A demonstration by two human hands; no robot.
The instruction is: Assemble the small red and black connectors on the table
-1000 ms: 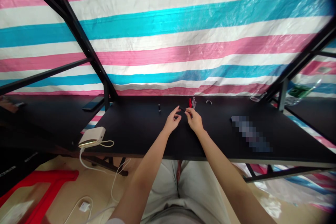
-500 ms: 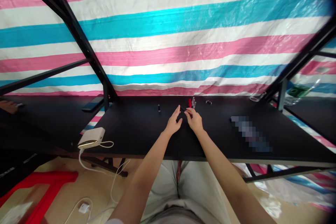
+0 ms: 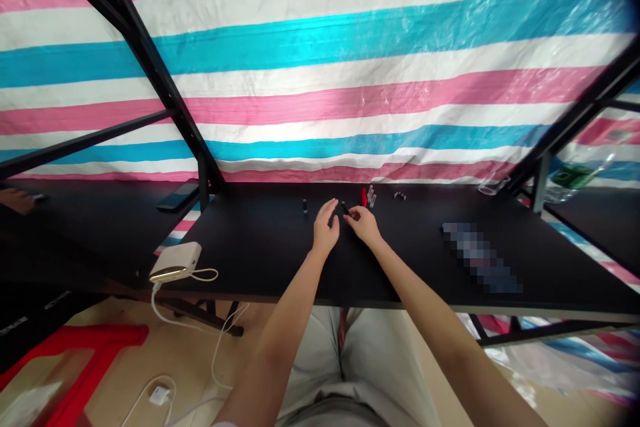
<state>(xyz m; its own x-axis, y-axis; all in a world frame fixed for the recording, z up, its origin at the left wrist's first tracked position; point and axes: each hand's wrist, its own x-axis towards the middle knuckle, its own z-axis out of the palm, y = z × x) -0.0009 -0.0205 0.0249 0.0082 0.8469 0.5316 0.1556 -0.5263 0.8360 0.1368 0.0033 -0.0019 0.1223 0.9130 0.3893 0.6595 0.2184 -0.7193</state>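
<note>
Over the middle of the black table (image 3: pixel 260 247), my right hand (image 3: pixel 364 223) pinches a small dark stick-like piece (image 3: pixel 345 207) between thumb and fingers. Just left of it, my left hand (image 3: pixel 326 227) has its fingers stretched out and its thumb apart, holding nothing. Beyond my right hand lie small red pieces (image 3: pixel 364 197) beside several clear pieces (image 3: pixel 371 196). A short dark cylinder with a pale end (image 3: pixel 305 206) stands to the left of my left hand. Small shiny rings or pieces (image 3: pixel 400 196) lie farther right.
A white box-shaped device (image 3: pixel 176 261) with cables sits at the table's left front. A blurred-out object (image 3: pixel 480 257) lies at the right. On the left neighbouring table are a phone (image 3: pixel 178 195) and another person's hand (image 3: pixel 17 201). Black metal frame bars (image 3: pixel 150 70) rise at both sides.
My left hand has drawn slightly left and its fingers have moved off the dark piece. My right hand has shifted a little left, and the piece in it now points more upright.
</note>
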